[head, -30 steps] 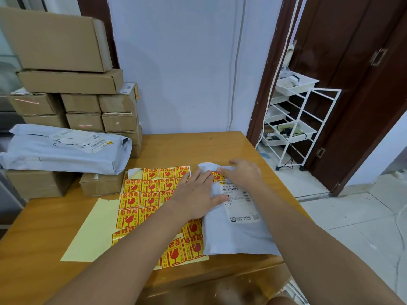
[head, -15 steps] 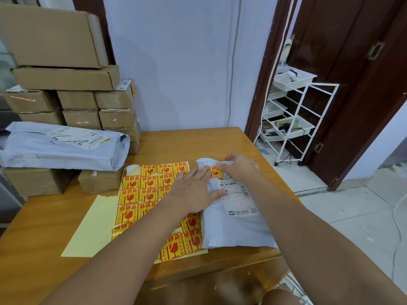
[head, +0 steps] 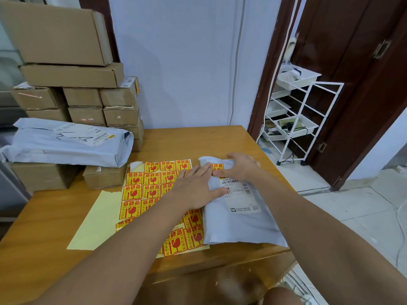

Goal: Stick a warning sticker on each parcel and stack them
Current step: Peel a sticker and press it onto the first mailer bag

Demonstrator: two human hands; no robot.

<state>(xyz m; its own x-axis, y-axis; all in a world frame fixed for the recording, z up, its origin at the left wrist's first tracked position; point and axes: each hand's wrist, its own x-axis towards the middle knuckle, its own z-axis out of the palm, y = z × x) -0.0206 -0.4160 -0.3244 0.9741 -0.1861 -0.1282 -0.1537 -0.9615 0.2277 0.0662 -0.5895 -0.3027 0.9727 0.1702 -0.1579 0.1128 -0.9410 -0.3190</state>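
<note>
Two hands are down on the grey mailer parcel (head: 237,221), which lies flat at the near right of the worktop (head: 193,139), its near edge almost at the worktop's front lip. Your left hand (head: 196,190) lies palm-down with fingers spread, half on the parcel's left edge and half on the sticker sheet (head: 152,194); nothing is gripped, it's just pressing flat. Your right hand (head: 240,167) sits at the parcel's 12 o'clock end, fingers curled loosely over the top edge and the thumb pointing left toward a yellow-and-red warning sticker (head: 218,166) on the parcel. Only a sliver of that sticker shows between your hands, so you can't tell how firmly it's stuck, or whether the right fingers pinch anything.

The shipping label (head: 240,197) on the parcel is partly covered by your right wrist, and its print is too small to read. Your left forearm hides the middle of the sticker sheet, so a count isn't possible; the sheet's right side is tucked under the parcel.

Over at 10 o'clock, a bigger grey mailer (head: 66,142) rests on cardboard boxes, in front of the box stack (head: 72,84) against the wall. The stack is cut off by the frame's left edge. At 2 o'clock, off the worktop, stands a white wire rack (head: 304,119); its contents are hard to make out.
</note>
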